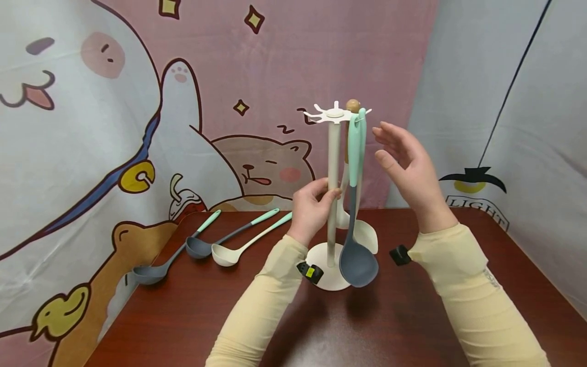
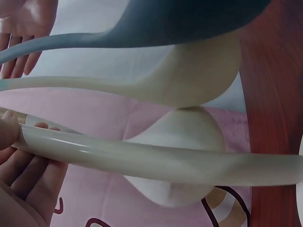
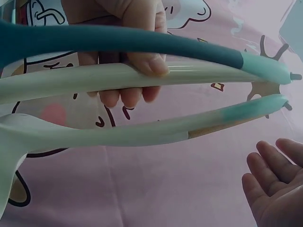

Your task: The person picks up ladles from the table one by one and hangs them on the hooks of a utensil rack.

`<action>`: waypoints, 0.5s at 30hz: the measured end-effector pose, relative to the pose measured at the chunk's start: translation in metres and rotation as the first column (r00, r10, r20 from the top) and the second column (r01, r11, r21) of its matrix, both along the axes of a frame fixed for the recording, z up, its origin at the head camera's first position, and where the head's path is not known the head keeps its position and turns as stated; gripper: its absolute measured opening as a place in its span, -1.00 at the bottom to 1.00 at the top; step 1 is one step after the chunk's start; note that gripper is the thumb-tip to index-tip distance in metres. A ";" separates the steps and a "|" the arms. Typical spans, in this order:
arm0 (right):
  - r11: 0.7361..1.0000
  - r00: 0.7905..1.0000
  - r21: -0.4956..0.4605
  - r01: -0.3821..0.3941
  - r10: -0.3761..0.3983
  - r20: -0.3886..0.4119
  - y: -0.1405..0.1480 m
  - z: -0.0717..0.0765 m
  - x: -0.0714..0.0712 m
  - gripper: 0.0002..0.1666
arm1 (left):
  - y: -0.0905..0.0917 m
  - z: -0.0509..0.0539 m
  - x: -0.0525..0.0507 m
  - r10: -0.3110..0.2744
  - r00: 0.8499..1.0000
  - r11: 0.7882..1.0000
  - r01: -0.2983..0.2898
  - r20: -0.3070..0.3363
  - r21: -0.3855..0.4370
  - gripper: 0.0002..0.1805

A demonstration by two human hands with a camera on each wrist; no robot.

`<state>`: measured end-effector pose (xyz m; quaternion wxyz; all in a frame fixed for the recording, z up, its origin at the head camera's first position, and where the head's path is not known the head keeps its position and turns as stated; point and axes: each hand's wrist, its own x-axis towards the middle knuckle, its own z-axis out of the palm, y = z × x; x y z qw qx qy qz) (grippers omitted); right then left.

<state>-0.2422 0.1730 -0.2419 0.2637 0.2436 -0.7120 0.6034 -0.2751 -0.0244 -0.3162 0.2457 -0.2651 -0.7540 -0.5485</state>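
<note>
My left hand [image 1: 315, 210] grips the cream pole [image 1: 334, 153] of a utensil stand, thumb and fingers round it, as the right wrist view also shows. From the stand's white hook ring [image 1: 335, 114] hangs a grey ladle [image 1: 359, 266] with a mint handle. Behind it hang a cream utensil [image 1: 367, 237] with a mint handle and another pale one with a wooden handle [image 1: 353, 105]. To the right of the handles my right hand [image 1: 409, 165] is raised, fingers loosely bent, holding nothing and apart from the utensils.
Left on the brown table [image 1: 220, 316] lie two grey ladles, one farther left [image 1: 151, 274] and one nearer the middle [image 1: 199, 247], plus a cream ladle [image 1: 227, 255]. The stand's round white base [image 1: 321, 252] rests on the table. A cartoon-printed cloth [image 1: 275, 61] hangs behind.
</note>
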 end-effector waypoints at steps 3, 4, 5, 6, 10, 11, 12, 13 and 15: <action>0.999 1.000 -0.031 -0.018 0.018 -0.020 -0.003 0.003 -0.003 -0.40 | 0.001 -0.001 0.000 0.007 1.000 1.000 -0.007 -0.016 0.021 -0.91; 0.999 0.999 -0.035 -0.019 0.018 -0.028 -0.003 0.004 -0.005 -0.40 | 0.001 -0.001 0.000 0.010 1.000 1.000 -0.009 -0.021 0.028 -0.91; 0.999 0.999 -0.037 -0.019 0.017 -0.036 -0.004 0.005 -0.006 -0.40 | 0.002 -0.002 0.000 0.015 1.000 0.999 -0.014 -0.024 0.035 -0.91; 0.999 0.999 -0.039 -0.018 0.016 -0.042 -0.004 0.007 -0.006 -0.40 | 0.002 -0.002 0.000 0.022 0.999 0.999 -0.021 -0.027 0.039 -0.91; 1.000 0.998 -0.031 -0.002 0.000 -0.058 -0.006 0.010 -0.008 -0.40 | 0.004 -0.004 0.001 0.061 0.997 0.997 -0.058 -0.049 0.048 -0.90; 1.000 0.998 -0.029 0.001 -0.002 -0.059 -0.006 0.011 -0.008 -0.40 | 0.005 -0.004 0.001 0.073 0.996 0.996 -0.070 -0.057 0.049 -0.91; 1.000 0.998 -0.028 0.003 -0.004 -0.060 -0.006 0.012 -0.008 -0.40 | 0.005 -0.004 0.001 0.083 0.994 0.995 -0.080 -0.064 0.051 -0.91; 1.000 0.998 -0.024 0.006 -0.008 -0.062 -0.006 0.013 -0.009 -0.39 | 0.006 -0.005 0.001 0.092 0.993 0.995 -0.088 -0.073 0.054 -0.91; 1.000 0.998 -0.017 0.018 -0.019 -0.065 -0.006 0.016 -0.010 -0.39 | 0.007 -0.005 0.001 0.113 0.990 0.992 -0.108 -0.090 0.058 -0.92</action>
